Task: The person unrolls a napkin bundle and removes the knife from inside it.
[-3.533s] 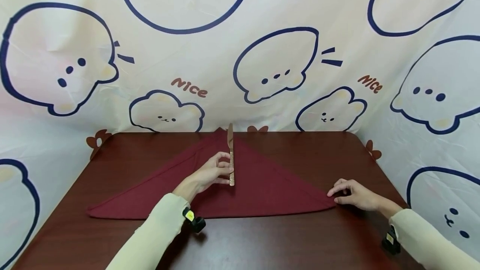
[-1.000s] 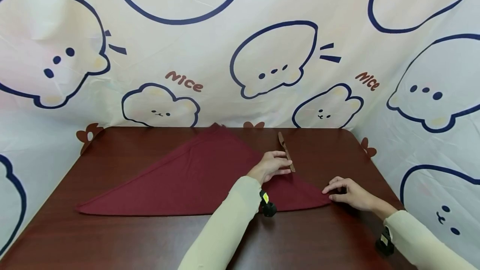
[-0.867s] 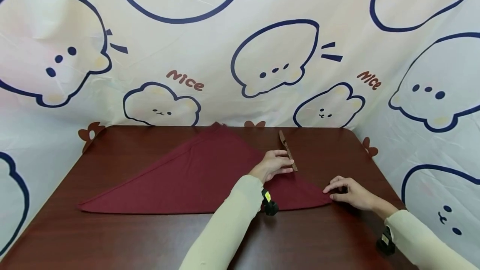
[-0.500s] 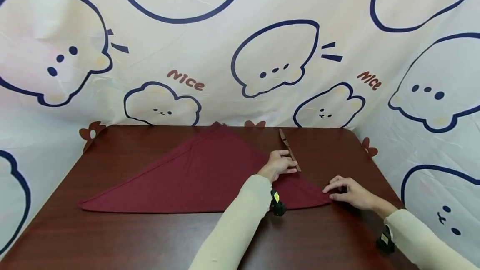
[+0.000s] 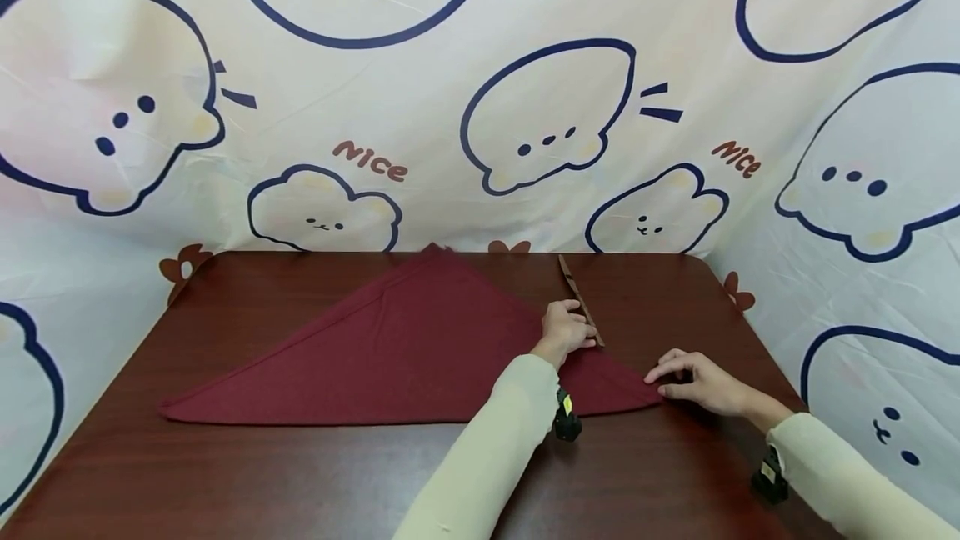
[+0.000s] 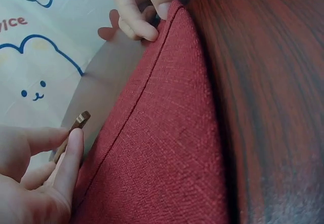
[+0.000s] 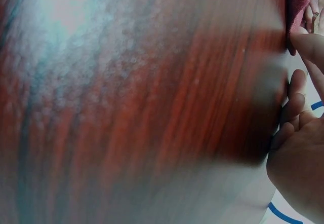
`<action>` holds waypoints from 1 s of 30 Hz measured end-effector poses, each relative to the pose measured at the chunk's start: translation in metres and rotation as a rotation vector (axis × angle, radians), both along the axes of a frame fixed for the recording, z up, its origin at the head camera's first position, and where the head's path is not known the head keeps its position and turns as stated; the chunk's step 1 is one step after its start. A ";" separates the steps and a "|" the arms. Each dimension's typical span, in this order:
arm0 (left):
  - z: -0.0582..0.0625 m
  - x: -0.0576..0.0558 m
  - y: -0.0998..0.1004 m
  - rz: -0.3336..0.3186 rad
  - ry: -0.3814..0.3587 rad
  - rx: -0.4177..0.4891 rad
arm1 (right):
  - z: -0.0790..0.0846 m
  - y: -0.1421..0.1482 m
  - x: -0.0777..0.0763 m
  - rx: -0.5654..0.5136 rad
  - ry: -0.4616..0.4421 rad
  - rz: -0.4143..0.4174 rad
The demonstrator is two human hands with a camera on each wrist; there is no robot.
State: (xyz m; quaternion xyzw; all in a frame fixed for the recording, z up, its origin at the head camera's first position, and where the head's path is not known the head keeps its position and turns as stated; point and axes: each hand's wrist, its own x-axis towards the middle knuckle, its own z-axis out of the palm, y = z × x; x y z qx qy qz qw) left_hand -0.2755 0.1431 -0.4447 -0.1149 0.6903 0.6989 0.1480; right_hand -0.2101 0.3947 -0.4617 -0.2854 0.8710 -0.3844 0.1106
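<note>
A dark red cloth (image 5: pixel 405 357), folded into a triangle, lies flat with its peak at the back. My left hand (image 5: pixel 566 327) holds a bronze-coloured table knife (image 5: pixel 570 277) by its handle over the cloth's right slanting edge. The blade points to the back and leans left. In the left wrist view the handle's end (image 6: pixel 84 116) sticks out between thumb and fingers, close beside the hem. At the cloth's right corner my right hand (image 5: pixel 701 382) pinches the tip with thumb and forefinger. The right wrist view shows only a sliver of cloth (image 7: pixel 297 6) by the thumb.
Under the cloth is a dark brown wooden table (image 5: pixel 262 482), its surface glossy in front. A pale curtain (image 5: pixel 420 123) with cartoon drawings hangs behind the table and along both sides. Each wrist carries a small black camera (image 5: pixel 567 423).
My left hand carried the knife from the middle of the cloth to the right edge, and the knife tilted. Lately it shifted slightly further right. The right hand stayed at the corner.
</note>
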 end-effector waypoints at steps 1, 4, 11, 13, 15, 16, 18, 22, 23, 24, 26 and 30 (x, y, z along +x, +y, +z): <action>-0.002 -0.001 0.002 0.012 -0.001 -0.002 | 0.000 0.000 0.000 0.000 0.001 -0.001; -0.008 -0.004 0.008 0.035 0.015 -0.022 | 0.000 0.001 0.000 0.005 0.012 -0.003; -0.009 0.003 0.016 0.061 0.093 -0.132 | 0.000 0.001 0.002 0.009 0.021 -0.003; -0.007 0.004 0.016 0.069 0.102 -0.160 | 0.001 0.001 0.001 0.012 0.016 -0.002; -0.005 0.004 0.015 0.073 0.106 -0.181 | 0.001 0.000 0.001 0.014 0.011 0.003; -0.005 0.004 0.015 0.073 0.109 -0.193 | 0.001 0.000 0.000 0.014 0.004 0.006; -0.004 0.004 0.014 0.073 0.115 -0.217 | 0.002 0.000 0.000 0.014 -0.001 0.009; -0.004 0.004 0.015 0.074 0.141 -0.260 | 0.003 0.000 -0.001 0.015 -0.012 0.005; -0.004 0.005 0.015 0.073 0.147 -0.270 | 0.003 0.000 -0.002 0.016 -0.013 0.002; -0.005 0.005 0.016 0.074 0.152 -0.279 | 0.002 0.001 -0.002 0.018 -0.012 0.001; -0.005 0.006 0.017 0.074 0.155 -0.284 | 0.002 0.001 -0.001 0.018 -0.013 -0.002; -0.004 0.008 0.019 0.080 0.160 -0.300 | 0.001 0.001 -0.002 0.025 -0.014 -0.002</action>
